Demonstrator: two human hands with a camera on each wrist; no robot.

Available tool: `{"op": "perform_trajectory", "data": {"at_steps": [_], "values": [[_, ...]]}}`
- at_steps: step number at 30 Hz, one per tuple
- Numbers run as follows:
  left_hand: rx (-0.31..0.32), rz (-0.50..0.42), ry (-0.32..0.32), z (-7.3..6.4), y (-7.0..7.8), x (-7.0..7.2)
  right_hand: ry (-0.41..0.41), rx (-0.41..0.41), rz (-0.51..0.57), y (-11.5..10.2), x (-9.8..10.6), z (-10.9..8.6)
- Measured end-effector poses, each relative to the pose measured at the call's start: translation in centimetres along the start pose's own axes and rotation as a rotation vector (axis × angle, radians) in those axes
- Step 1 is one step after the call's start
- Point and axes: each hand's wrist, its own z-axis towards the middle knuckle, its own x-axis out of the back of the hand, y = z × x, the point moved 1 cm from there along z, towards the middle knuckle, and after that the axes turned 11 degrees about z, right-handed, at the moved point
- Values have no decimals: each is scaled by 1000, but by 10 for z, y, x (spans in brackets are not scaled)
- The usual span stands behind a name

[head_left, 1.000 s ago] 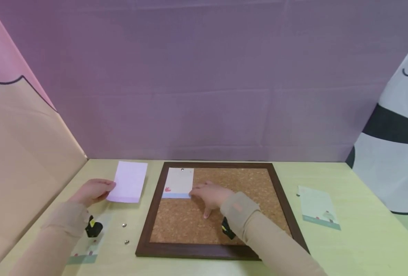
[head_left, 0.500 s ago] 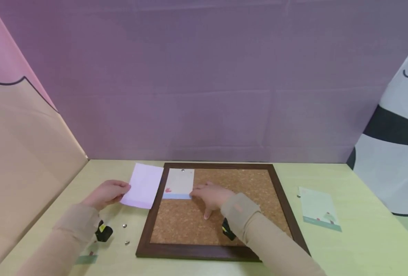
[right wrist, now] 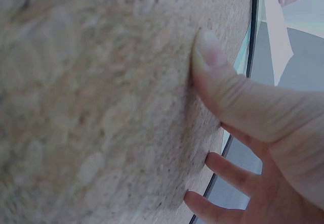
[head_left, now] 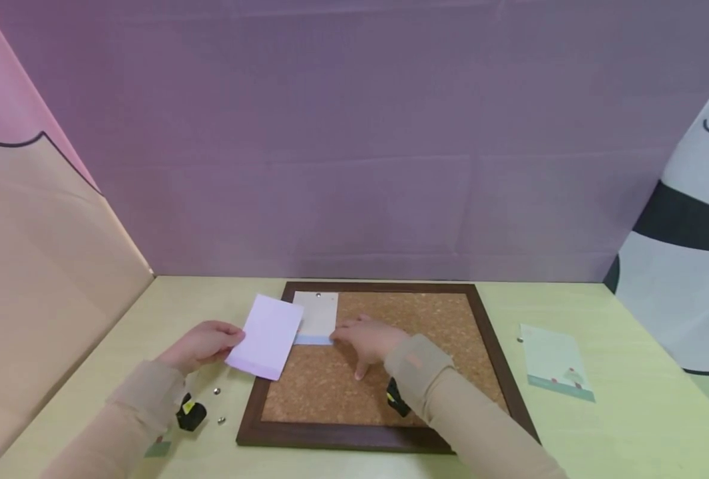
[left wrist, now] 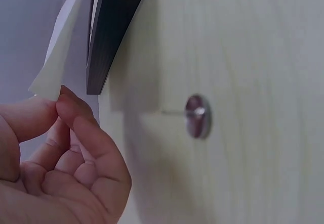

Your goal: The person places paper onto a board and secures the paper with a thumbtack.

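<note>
Between thumb and forefinger, my left hand (head_left: 207,342) pinches the left edge of a lilac sheet of note paper (head_left: 267,336). The sheet is tilted over the left frame of a cork board (head_left: 312,396) and covers part of a white note with a blue strip (head_left: 319,316). A thumbtack (head_left: 318,294) sits at that note's top edge. My right hand (head_left: 369,340) rests its fingertips on the cork at the note's lower right corner, thumb spread apart. The right wrist view shows its thumb (right wrist: 210,57) against the cork.
Two thumbtacks lie left of the board, the farther thumbtack (head_left: 217,391) and the nearer thumbtack (head_left: 222,420). A green-edged note (head_left: 556,366) lies on the table at the right beside another thumbtack (head_left: 520,340). My left sleeve mostly hides a similar note (head_left: 158,450).
My left hand has carried the lilac sheet rightward and slightly nearer, from the table at left to over the board's left side. The right hand has stayed in place.
</note>
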Motion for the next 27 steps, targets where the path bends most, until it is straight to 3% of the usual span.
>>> {"op": "perform_trajectory", "data": {"at_steps": [11,27], "values": [[31,45,-21,-5,7,-15,4,1,2,1,-1,1],[-42,72,-67,-13,15,-29,4,-6,7,0,-2,4]]}}
